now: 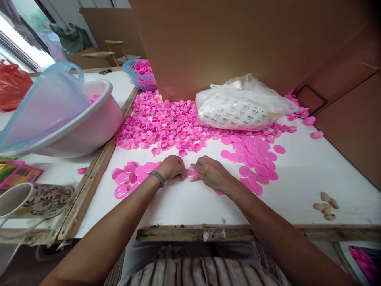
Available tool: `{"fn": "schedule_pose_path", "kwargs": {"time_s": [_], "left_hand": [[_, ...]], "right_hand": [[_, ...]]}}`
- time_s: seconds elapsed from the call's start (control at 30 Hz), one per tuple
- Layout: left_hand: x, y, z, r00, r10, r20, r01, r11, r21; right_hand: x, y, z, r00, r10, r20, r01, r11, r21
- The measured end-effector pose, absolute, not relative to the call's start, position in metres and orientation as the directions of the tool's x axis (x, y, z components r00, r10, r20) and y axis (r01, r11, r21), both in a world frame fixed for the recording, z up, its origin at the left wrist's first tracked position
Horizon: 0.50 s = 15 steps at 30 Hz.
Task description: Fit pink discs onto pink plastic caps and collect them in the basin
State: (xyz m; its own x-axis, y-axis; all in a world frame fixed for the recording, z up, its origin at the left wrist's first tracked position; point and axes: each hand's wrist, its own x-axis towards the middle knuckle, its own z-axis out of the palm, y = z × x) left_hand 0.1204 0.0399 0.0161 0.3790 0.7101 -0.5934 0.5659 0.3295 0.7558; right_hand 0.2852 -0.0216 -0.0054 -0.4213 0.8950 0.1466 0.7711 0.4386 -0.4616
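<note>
Both of my hands meet over the white tabletop, with a small pink plastic disc (192,173) between them. My left hand (174,168), a beaded bracelet at its wrist, pinches the disc's left side. On its other side, the fingers of my right hand (212,172) close on the disc and partly cover it. Beside my left forearm lies a group of glossy pink discs (121,178), some with ring marks. A spread of flat, overlapping pink discs (253,153) lies right of my right hand. Beyond both hands is a heap of small pink cup-like pieces (166,123).
A plastic bag of printed labels (238,107) leans against a large cardboard box (238,43). At left stand a pink-and-white basin (101,115) and a floral mug (53,200), past a wooden edge strip (92,182). Peanuts (326,205) lie at right; a blue basket (145,82) stands behind.
</note>
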Motion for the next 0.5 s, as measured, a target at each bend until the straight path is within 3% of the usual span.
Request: {"fn": "schedule_pose_path", "kwargs": {"time_s": [0.17,0.37,0.5], "left_hand": [[0.118,0.044,0.014,0.397,0.678,-0.619,0.539,0.374,0.755],[0.111,0.031,0.002,0.389,0.791,-0.471,0.367,0.336,0.868],[0.106,0.023,-0.001,0.408,0.825,-0.391,0.313,0.276,0.909]], "right_hand": [[0.285,-0.019,0.001,-0.437,0.898,0.045,0.784,0.405,-0.470],[0.278,-0.029,0.003,-0.328,0.934,0.143,0.841,0.357,-0.405],[0.279,-0.030,0.002,-0.341,0.925,0.167,0.777,0.377,-0.503]]}}
